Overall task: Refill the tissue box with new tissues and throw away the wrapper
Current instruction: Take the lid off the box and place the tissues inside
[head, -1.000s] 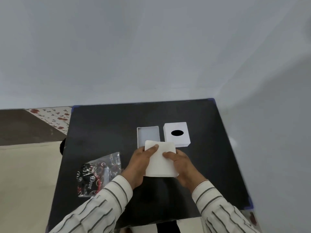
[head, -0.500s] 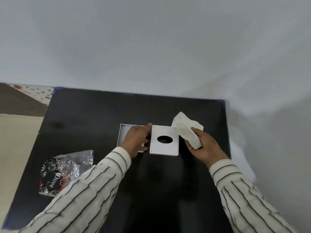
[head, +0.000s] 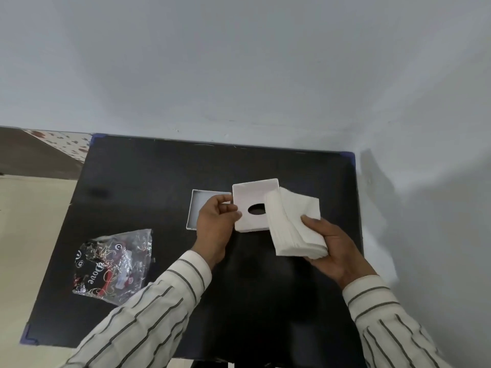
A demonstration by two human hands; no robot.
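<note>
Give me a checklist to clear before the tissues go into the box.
1. Tissue stack gripped in right hand: ok.
2. Lid with hole off the box, held by left hand: ok.
3. Open box base uncovered: partly, left hand overlaps it; not ok.
4. Base empty: cannot tell.
5. Wrapper thrown away: not ok, lies on table.

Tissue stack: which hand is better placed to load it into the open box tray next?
Right. The right hand already grips the tissue stack, while the left hand is busy pinching the lid beside the open tray.
</note>
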